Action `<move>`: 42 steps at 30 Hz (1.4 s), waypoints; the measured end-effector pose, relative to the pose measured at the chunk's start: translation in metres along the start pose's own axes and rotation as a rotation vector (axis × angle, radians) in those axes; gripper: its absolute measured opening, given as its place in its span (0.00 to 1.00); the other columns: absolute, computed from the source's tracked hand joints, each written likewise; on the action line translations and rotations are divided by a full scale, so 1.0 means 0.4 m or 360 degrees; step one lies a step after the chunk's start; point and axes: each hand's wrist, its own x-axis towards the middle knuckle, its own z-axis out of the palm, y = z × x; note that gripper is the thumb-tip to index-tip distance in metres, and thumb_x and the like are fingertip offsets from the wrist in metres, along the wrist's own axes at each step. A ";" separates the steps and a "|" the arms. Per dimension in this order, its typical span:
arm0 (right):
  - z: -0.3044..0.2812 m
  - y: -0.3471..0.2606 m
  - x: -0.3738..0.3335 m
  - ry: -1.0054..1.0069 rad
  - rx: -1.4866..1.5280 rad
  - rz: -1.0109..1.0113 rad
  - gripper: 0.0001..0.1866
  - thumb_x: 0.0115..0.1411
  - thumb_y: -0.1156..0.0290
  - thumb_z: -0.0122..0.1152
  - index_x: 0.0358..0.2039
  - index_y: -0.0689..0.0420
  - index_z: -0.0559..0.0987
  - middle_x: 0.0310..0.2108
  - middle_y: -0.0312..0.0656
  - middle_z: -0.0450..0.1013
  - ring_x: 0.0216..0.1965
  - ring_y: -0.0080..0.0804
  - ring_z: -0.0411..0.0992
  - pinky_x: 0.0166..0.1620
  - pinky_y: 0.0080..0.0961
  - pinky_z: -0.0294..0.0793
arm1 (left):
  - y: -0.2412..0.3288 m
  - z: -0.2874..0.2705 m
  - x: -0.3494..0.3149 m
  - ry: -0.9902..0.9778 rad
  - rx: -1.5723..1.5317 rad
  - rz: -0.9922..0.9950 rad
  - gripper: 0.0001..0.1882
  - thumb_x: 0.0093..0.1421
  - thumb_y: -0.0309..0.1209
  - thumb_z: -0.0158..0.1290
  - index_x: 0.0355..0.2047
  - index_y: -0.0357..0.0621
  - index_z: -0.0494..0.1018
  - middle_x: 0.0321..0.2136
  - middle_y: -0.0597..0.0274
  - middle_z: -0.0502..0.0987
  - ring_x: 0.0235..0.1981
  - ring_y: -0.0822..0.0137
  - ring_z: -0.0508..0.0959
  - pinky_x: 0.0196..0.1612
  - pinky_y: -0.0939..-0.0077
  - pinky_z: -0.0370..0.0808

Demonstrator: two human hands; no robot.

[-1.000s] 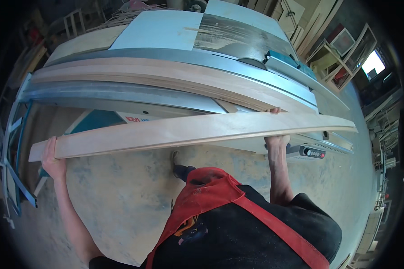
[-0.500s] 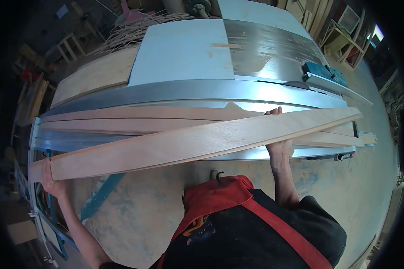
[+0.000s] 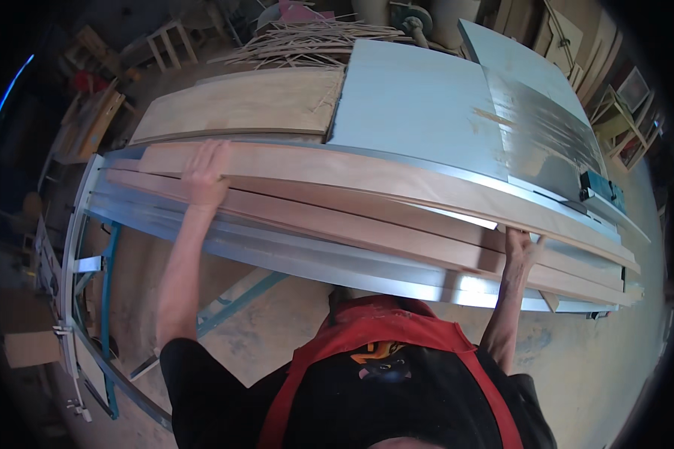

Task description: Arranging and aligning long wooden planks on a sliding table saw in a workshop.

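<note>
On the metal table (image 3: 277,252), strips (image 3: 314,224) lie near a plank (image 3: 352,173) clamped by left fingers (image 3: 211,159) and right fingers (image 3: 518,239).

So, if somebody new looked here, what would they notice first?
Probably the long wooden board across the middle, with the left hand on its left part and the right hand at its lower edge. Next, the bright red apron at the bottom, then the messy pile of thin wooden strips up top.
</note>
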 end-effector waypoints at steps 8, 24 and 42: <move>-0.172 -0.119 0.215 0.0025 -0.1093 -0.0026 0.31 0.64 0.59 0.65 0.61 0.60 0.67 0.42 0.39 0.74 0.37 0.33 0.72 0.41 0.26 0.76 | -0.012 0.187 -0.013 -0.0050 -0.0159 0.0024 0.29 0.45 0.24 0.58 0.52 0.46 0.77 0.51 0.57 0.77 0.57 0.53 0.74 0.61 0.56 0.70; 0.005 0.633 -0.101 0.0117 -0.0942 0.0666 0.15 0.68 0.59 0.61 0.38 0.60 0.77 0.34 0.44 0.76 0.40 0.38 0.75 0.49 0.33 0.79 | 0.236 0.287 0.140 -0.1194 -0.0418 0.0061 0.41 0.52 0.20 0.56 0.68 0.51 0.61 0.61 0.45 0.68 0.65 0.47 0.64 0.69 0.55 0.57; -0.427 -0.009 -0.283 0.0414 -0.1671 0.0687 0.15 0.68 0.61 0.57 0.36 0.62 0.78 0.34 0.43 0.78 0.34 0.33 0.78 0.42 0.30 0.79 | 0.427 0.710 0.119 -0.1727 -0.0748 0.0338 0.48 0.47 0.35 0.67 0.69 0.55 0.60 0.54 0.47 0.71 0.58 0.48 0.71 0.61 0.55 0.70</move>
